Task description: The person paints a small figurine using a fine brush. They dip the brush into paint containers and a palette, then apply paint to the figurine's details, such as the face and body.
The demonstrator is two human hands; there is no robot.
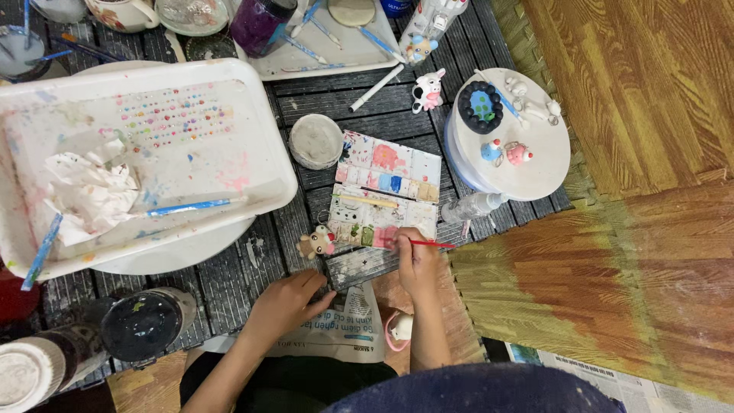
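Seen from above, our white tray (260,164) holds crumpled paper (92,191) and a blue brush (191,206), while the paint palette (386,195) lies open on the dark slatted table (336,99), its wells stained pink, blue and green. Our right hand (417,264) is closed around a thin red brush (428,244), tip at the palette's lower edge. Our left hand (287,302), fingers loosely curled and holding nothing, rests near a small animal figurine (316,243).

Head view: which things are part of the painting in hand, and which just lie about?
In use:
- right hand holding thin red-handled brush
- rectangular paint palette of stained wells
- left hand on its corner

Lying about:
- white plastic tray with crumpled tissue
- round white stand of small figurines
- cow figurine
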